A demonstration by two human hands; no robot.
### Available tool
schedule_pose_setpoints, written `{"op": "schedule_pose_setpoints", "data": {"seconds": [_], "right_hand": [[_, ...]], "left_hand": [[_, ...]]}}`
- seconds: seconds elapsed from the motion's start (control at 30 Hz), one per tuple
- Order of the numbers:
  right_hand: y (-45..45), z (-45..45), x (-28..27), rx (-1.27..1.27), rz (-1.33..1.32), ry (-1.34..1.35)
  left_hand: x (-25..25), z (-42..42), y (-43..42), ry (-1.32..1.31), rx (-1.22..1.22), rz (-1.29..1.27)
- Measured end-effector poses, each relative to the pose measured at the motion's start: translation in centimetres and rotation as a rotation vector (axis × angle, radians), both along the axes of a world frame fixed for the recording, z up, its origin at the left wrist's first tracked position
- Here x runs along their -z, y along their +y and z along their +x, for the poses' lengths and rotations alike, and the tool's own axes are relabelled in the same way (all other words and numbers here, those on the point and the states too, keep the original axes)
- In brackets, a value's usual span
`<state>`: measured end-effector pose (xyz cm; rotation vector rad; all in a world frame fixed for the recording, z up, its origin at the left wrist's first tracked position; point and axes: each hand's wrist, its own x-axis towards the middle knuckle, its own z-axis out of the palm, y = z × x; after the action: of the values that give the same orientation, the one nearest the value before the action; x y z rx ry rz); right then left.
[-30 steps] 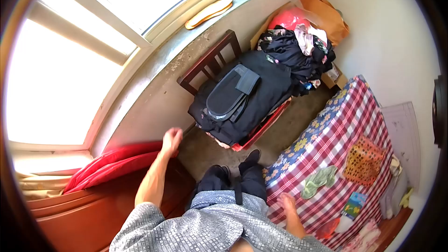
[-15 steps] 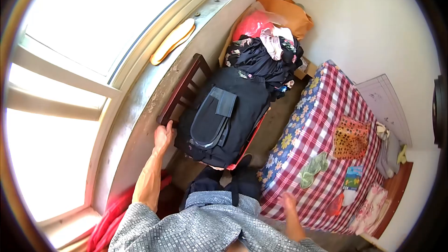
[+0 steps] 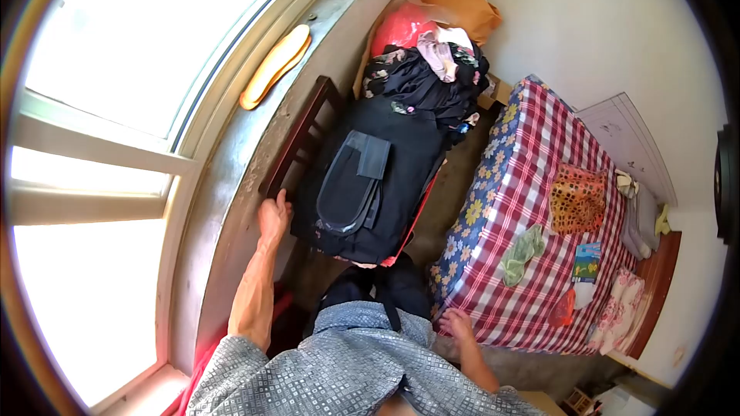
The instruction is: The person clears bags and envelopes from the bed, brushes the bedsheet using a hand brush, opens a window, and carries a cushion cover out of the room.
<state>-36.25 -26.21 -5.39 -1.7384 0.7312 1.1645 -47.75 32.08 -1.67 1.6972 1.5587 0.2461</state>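
My left hand (image 3: 274,216) is at the near end of the dark wooden chair back (image 3: 297,139), its fingers curled around the rail's end. Beside that rail lies a pile of black clothing (image 3: 408,127), with a dark padded belt (image 3: 351,185) folded on top. A red edge (image 3: 420,212) shows under the pile's right side. My right hand (image 3: 458,324) hangs by the near corner of the bed with its fingers apart, holding nothing. The bed has a red-and-white checked cover (image 3: 532,177).
Insoles (image 3: 276,68) lie on the windowsill (image 3: 231,177) at the left. Crumpled dark clothes (image 3: 424,77) and an orange bag (image 3: 455,1) stand in the far corner. On the bed are a green cloth (image 3: 523,254), a leopard-print cloth (image 3: 578,199) and a booklet (image 3: 586,262).
My left hand has moved from beside the red fabric to the chair back and closed on it. The view has shifted forward. My right hand stays low by the bed.
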Motion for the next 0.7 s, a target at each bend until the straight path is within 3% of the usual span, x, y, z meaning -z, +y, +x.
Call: {"op": "schedule_pose_setpoints", "data": {"seconds": [0.3,0.43,0.5,0.7], "right_hand": [[-1.2,2.3,-0.3,0.098,-0.047,-0.071],[-1.9,3.0,0.9,0.078,-0.059,-0.007],[-1.5,2.8,1.0,0.13,-0.043,-0.059],[-2.0,1.0,1.5,0.239,-0.037,-0.039]], "left_hand": [[3.4,-1.8,1.9,0.076,0.081,0.076],[1.1,-0.4,1.7,0.047,0.127,0.04],[2.6,-0.7,3.0,0.168,0.172,0.071],[3.0,0.3,2.7,0.055,0.175,0.027]]}}
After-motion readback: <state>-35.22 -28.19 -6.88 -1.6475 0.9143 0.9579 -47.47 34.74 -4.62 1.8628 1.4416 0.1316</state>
